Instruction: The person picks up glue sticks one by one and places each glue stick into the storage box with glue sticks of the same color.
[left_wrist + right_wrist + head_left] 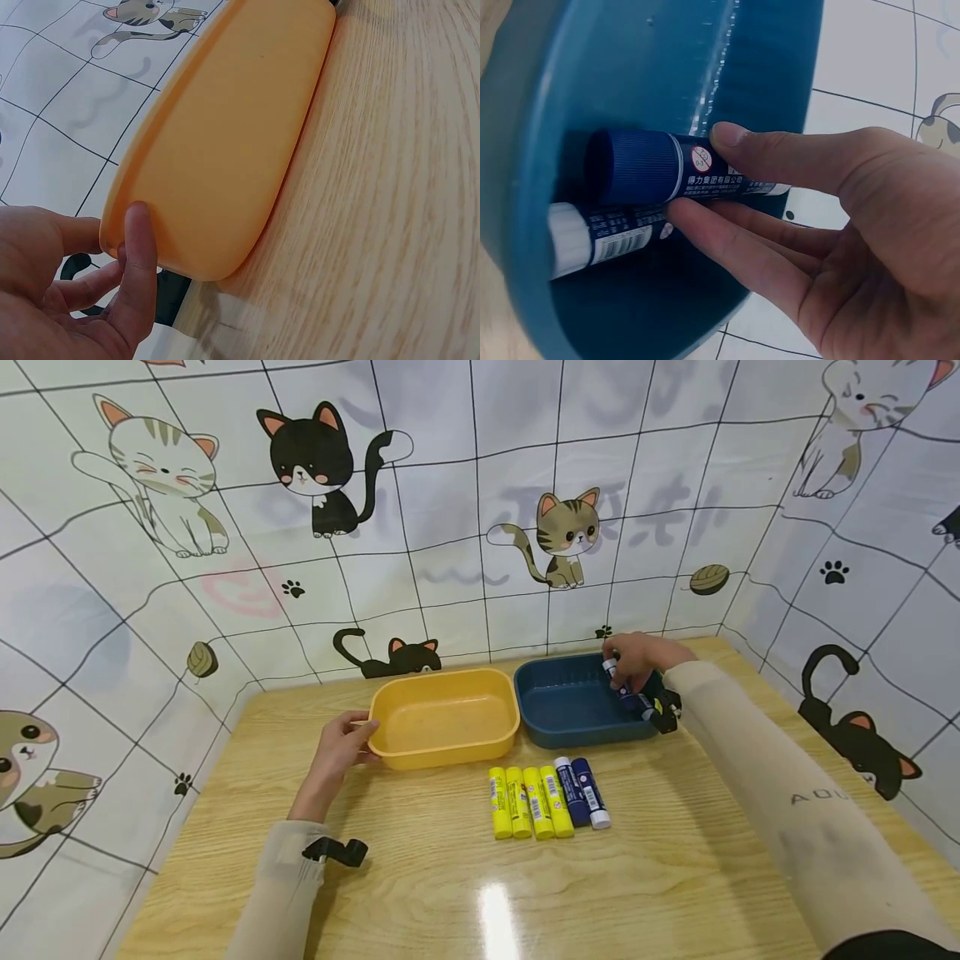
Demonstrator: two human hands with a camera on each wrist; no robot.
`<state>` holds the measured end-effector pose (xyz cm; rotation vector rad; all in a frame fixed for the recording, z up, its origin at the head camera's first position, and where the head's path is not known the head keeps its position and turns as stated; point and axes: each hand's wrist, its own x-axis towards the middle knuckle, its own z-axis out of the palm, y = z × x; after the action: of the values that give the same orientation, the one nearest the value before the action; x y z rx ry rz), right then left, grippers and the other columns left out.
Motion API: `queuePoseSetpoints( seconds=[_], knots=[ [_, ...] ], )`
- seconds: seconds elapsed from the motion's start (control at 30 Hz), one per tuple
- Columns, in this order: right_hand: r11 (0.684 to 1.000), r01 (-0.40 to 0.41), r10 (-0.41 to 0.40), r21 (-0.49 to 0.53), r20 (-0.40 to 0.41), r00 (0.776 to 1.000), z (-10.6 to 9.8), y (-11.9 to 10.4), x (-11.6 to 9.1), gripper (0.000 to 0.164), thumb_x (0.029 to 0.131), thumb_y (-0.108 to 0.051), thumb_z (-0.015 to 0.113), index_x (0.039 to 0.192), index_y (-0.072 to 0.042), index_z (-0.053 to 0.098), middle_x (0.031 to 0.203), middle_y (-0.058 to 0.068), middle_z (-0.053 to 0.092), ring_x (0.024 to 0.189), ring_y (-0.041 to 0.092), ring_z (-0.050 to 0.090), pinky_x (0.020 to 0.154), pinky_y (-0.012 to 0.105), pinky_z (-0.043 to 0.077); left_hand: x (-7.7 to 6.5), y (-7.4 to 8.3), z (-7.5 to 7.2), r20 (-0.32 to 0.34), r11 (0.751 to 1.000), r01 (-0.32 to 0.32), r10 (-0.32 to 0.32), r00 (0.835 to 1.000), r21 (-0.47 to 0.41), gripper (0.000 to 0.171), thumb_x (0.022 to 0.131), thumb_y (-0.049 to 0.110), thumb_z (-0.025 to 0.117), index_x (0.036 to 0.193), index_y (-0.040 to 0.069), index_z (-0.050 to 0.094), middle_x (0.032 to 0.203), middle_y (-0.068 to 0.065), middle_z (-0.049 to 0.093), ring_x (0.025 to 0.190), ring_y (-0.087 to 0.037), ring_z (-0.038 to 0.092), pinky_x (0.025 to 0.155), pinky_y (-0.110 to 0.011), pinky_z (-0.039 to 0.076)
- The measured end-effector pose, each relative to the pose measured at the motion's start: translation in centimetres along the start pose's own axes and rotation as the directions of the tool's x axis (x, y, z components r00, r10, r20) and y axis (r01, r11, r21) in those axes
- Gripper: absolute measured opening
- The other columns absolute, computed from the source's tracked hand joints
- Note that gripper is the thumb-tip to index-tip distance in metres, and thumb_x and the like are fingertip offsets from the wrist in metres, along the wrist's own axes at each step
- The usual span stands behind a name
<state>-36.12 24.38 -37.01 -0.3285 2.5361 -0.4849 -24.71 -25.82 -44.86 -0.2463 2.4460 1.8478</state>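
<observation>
Fingers of right hand [642, 657] pinched navy glue stick [641, 166] inside blue tray [562, 697], beside a second stick [570, 240]. Left hand [341, 745] gripped yellow tray [442, 714] by its left end. Four yellow sticks [536, 802], two navy sticks [572, 793] lay on table [420, 868].

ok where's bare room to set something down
Bare: the table between the left sleeve and the row of six glue sticks, and inside the yellow tray. Crowded: the right end of the blue tray, with two more sticks.

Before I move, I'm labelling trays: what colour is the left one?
Left tray: yellow-orange, best in the head view.
</observation>
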Motion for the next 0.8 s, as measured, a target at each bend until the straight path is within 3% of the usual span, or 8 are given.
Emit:
queuePoseSetpoints(
  seconds=[0.2, 0.43, 0.8],
  knots=[
    [1.000, -0.014, 0.014, -0.017, 0.012, 1.000, 0.4, 0.4, 0.6, 0.049, 0.097, -0.006, 0.071, 0.137, 0.004, 0.047, 0.116, 0.026, 0.060, 0.085, 0.026, 0.073, 0.077, 0.040, 0.067, -0.2, 0.1, 0.0, 0.000, 1.000, -0.001, 0.001, 1.000, 0.011, 0.051, 0.106, 0.025, 0.060, 0.148, -0.002, 0.048, 0.121, -0.022, 0.056, 0.084, -0.019, 0.073, 0.070, -0.025, 0.066],
    [0.999, -0.047, 0.047, 0.020, 0.037, 0.998, 0.6, 0.5, 0.6, 0.056, 0.096, -0.003, 0.070, 0.144, 0.007, 0.043, 0.125, 0.029, 0.059, 0.089, 0.027, 0.075, 0.078, 0.037, 0.067, -0.3, 0.2, 0.1, 0.002, 1.000, 0.005, -0.005, 1.000, 0.014, 0.050, 0.106, 0.024, 0.060, 0.148, -0.001, 0.048, 0.121, -0.022, 0.056, 0.084, -0.019, 0.073, 0.070, -0.024, 0.065],
    [0.997, -0.074, 0.074, 0.019, 0.026, 0.997, 1.1, 0.6, 0.4, 0.063, 0.098, -0.003, 0.066, 0.152, 0.009, 0.036, 0.124, 0.027, 0.064, 0.091, 0.027, 0.074, 0.076, 0.034, 0.067, 0.1, 0.1, 0.0, 0.012, 1.000, 0.019, -0.019, 1.000, -0.009, 0.052, 0.107, 0.023, 0.059, 0.150, -0.002, 0.045, 0.119, -0.019, 0.056, 0.078, -0.014, 0.070, 0.072, -0.029, 0.067]
  ],
)
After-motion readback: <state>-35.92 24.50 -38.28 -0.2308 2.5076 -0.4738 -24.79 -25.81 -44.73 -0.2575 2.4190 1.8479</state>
